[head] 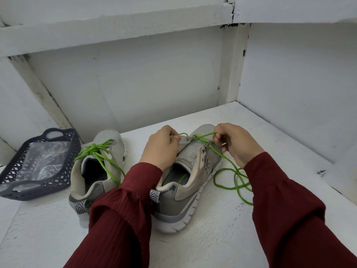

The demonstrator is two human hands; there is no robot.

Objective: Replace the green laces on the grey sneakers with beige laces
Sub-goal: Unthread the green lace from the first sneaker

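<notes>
the left hand (162,147) grips the side flap of the grey shoe (185,192), whose toe points away. the right hand (238,145), nearer, pinches the green lace (205,135) crossing near the toe.

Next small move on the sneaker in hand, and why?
Probably draw the green lace out of the toe eyelets with the right hand: it pinches the lace there, the rest lies loose, and the left hand holds the sneaker by its eyelet flap.

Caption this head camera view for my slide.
Right hand pinches the green lace of one grey sneaker, left hand holds its eyelet flap; the other sneaker sits tied.
</notes>
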